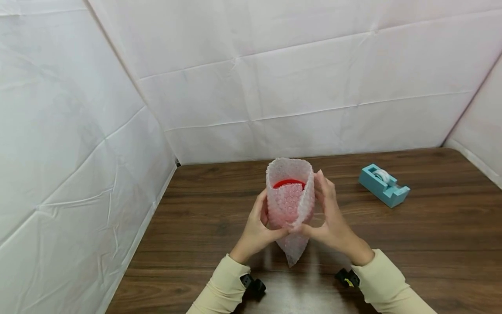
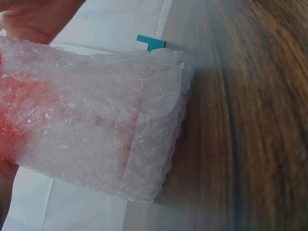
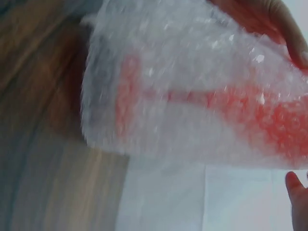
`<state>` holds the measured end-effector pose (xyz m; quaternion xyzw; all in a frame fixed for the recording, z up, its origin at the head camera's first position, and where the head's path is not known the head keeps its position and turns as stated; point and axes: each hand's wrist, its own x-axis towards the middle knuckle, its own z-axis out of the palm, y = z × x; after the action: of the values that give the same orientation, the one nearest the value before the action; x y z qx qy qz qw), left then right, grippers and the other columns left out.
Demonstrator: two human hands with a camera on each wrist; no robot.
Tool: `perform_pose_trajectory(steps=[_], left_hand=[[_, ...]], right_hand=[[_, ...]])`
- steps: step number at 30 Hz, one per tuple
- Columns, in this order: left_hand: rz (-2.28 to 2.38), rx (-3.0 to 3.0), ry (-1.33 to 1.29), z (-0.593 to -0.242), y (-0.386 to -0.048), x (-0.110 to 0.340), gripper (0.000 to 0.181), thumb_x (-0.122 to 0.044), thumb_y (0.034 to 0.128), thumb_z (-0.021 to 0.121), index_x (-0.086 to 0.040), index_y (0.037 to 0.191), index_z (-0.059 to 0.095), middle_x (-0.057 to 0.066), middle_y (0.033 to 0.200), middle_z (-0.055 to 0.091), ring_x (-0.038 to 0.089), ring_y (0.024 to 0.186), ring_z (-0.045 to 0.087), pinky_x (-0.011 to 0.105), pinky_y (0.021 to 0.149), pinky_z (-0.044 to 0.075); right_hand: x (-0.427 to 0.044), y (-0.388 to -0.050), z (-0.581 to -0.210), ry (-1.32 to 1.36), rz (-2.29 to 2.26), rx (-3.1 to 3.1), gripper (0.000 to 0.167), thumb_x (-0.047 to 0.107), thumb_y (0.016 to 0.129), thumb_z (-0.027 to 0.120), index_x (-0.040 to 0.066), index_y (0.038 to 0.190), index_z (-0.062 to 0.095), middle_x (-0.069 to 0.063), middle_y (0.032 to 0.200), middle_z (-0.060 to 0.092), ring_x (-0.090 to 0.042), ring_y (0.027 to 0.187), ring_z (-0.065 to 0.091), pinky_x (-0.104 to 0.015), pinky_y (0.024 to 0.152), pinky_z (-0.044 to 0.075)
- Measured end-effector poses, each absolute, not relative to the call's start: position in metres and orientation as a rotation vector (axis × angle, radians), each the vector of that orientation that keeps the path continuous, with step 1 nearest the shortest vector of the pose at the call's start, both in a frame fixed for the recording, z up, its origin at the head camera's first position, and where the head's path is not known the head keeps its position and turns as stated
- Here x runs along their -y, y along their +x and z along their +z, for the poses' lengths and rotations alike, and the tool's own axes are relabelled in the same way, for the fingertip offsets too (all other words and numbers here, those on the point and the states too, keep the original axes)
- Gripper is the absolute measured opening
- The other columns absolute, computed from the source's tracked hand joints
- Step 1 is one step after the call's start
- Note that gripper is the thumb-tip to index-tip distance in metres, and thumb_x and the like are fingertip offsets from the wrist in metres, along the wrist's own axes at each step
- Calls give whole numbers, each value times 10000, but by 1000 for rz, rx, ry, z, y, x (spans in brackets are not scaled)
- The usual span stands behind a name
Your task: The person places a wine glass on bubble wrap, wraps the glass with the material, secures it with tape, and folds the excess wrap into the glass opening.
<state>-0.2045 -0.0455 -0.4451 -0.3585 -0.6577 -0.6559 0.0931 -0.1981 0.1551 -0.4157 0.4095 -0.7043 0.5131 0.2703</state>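
A red stemmed goblet (image 1: 288,181) stands inside a roll of clear bubble wrap (image 1: 288,203), its rim showing below the wrap's open top. Through the wrap, the right wrist view shows the goblet's bowl (image 3: 272,113), thin stem (image 3: 187,96) and flat foot (image 3: 127,98). My left hand (image 1: 259,229) grips the wrapped goblet from the left, with its fingers partly hidden behind. On the other side my right hand (image 1: 333,222) holds it, and both thumbs press the wrap's front near each other. The wrap's lower end tapers to a point toward me.
A light blue tape dispenser (image 1: 382,185) with a roll of clear tape sits on the brown wooden table (image 1: 204,218), right of the hands. White cloth walls (image 1: 298,87) enclose the table at the back and both sides.
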Motion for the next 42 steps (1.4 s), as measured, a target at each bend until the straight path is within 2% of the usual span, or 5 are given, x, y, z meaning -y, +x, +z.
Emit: perform_pose_trajectory(steps=[5, 12, 23, 30, 42], left_hand=[[-1923, 1921, -1060, -444, -204, 45, 1009, 143, 668, 787, -112, 1482, 247, 189, 1392, 406, 200, 1212, 511, 304, 986, 474], [-1899, 1879, -1091, -442, -205, 46, 1015, 155, 662, 784, -102, 1481, 244, 209, 1384, 409, 188, 1206, 518, 309, 980, 479], [-1895, 1899, -1092, -442, -203, 48, 991, 141, 689, 773, -94, 1486, 233, 196, 1393, 406, 170, 1204, 515, 288, 964, 488], [-1892, 1888, -1124, -443, -205, 48, 1000, 160, 694, 756, -83, 1495, 207, 215, 1417, 365, 164, 1230, 485, 277, 992, 464], [-1922, 1911, -1098, -444, -204, 48, 984, 150, 702, 755, -111, 1492, 229, 207, 1395, 387, 152, 1229, 487, 272, 986, 469]], right_hand=[[-155, -204, -412, 1112, 1025, 1651, 727, 455, 916, 603, -145, 1244, 355, -241, 1268, 356, -217, 1255, 392, -249, 1067, 327], [-152, -205, -404, 1180, 742, 1484, 358, 315, 973, 554, -29, 1020, 468, -241, 1055, 386, -338, 987, 447, -231, 1060, 344], [-154, -207, -404, 1225, 563, 1545, 362, 301, 995, 518, -18, 1141, 608, -249, 1155, 511, -417, 1101, 452, -358, 1130, 305], [-159, -209, -411, 1267, 518, 1647, 443, 338, 984, 535, -35, 1216, 592, -170, 1301, 588, -285, 1357, 418, -463, 1145, 277], [-166, -207, -398, 1367, 477, 1732, 361, 328, 994, 511, 61, 1178, 669, -71, 1152, 683, -270, 1085, 593, -365, 970, 429]])
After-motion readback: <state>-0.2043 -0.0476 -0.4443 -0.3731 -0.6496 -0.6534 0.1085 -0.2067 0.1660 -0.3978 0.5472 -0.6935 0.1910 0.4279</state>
